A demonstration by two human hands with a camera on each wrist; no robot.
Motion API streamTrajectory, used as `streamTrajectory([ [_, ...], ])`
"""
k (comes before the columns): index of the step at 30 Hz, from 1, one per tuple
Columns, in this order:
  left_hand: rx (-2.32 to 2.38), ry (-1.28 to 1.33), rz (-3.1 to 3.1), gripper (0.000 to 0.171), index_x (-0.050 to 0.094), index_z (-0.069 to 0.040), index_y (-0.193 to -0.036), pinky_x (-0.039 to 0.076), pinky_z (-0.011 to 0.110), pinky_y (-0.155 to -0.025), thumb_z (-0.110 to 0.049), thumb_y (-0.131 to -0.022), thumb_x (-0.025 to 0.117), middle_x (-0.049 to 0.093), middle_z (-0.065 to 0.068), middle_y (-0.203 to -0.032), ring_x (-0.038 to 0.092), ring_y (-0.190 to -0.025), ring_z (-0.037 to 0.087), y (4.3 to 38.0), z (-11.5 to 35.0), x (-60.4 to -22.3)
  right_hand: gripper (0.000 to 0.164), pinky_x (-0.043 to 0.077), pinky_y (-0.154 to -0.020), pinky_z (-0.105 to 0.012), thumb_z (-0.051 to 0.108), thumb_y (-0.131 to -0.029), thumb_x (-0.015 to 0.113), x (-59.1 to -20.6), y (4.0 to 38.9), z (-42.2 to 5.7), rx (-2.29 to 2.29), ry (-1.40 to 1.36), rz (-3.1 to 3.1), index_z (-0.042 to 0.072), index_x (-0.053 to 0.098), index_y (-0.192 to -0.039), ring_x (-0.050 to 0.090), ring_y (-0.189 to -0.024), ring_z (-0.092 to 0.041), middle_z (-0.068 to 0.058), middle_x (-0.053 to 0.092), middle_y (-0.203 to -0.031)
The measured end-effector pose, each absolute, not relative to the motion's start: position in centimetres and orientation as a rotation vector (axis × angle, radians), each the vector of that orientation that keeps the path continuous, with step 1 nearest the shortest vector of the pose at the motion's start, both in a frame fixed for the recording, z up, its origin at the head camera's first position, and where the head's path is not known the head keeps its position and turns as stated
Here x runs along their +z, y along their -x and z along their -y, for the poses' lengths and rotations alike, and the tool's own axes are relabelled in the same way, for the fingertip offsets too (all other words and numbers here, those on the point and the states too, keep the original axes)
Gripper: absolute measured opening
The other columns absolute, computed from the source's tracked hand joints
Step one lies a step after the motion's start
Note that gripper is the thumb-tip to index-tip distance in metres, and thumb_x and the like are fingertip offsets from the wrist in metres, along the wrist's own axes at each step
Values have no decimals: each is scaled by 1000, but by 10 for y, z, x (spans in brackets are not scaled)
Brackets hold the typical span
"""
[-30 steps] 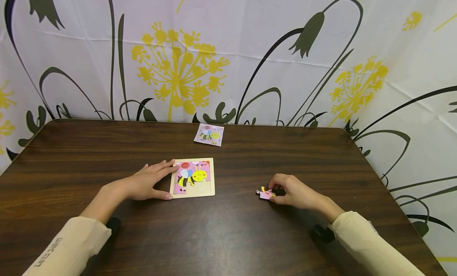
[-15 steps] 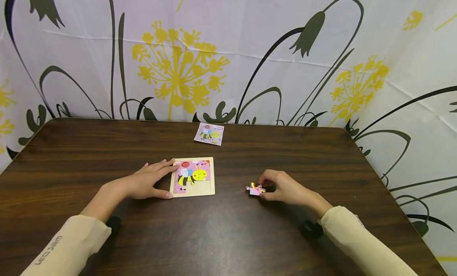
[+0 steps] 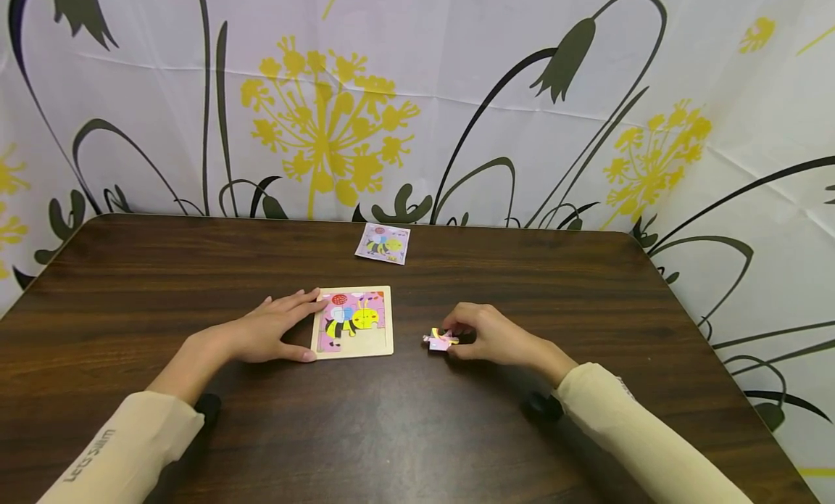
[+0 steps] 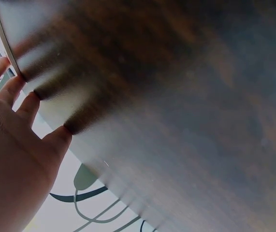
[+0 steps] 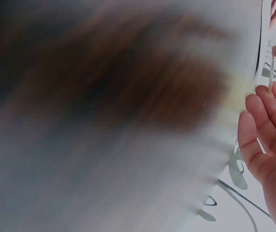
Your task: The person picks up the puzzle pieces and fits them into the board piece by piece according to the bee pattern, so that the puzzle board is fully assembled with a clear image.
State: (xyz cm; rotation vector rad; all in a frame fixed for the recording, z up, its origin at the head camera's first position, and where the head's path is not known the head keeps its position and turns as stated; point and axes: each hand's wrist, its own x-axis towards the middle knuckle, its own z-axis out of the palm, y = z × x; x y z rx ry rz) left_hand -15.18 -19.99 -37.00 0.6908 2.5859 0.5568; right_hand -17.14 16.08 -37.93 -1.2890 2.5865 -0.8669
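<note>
A wooden jigsaw puzzle board (image 3: 389, 323) with a bee picture lies on the table left of centre, bare wood showing at its lower right. My left hand (image 3: 264, 335) rests at the board's left side, fingers extended, the index finger on its upper left corner and the thumb by the lower left one. Between thumb and fingertips, my right hand (image 3: 499, 337) pinches a pink and yellow puzzle piece (image 3: 438, 341), a short way right of the board. In the right wrist view the puzzle piece (image 5: 272, 72) appears edge-on, thin and pale.
The dark wooden table (image 3: 417, 431) spans the view. Near its back edge lies a small picture card (image 3: 383, 244) with the same bee design. Behind stands a white curtain (image 3: 457, 40) printed with yellow and grey-green flowers.
My right hand has moved left with the pinched puzzle piece, closer to the board. The left hand and the board have stayed in place.
</note>
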Motion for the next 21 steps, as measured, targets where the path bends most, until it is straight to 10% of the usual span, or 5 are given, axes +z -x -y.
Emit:
streamTrajectory([
  [21, 550, -703, -2592, 87, 28, -5, -142, 6, 65, -100, -53, -78, 63, 16, 22, -148, 12, -134, 41, 152, 200, -370, 21, 46, -73, -20, 10, -79, 67, -373, 180, -94, -817, 1336, -2496, 3, 65, -98, 53, -80, -14, -2, 57, -90],
])
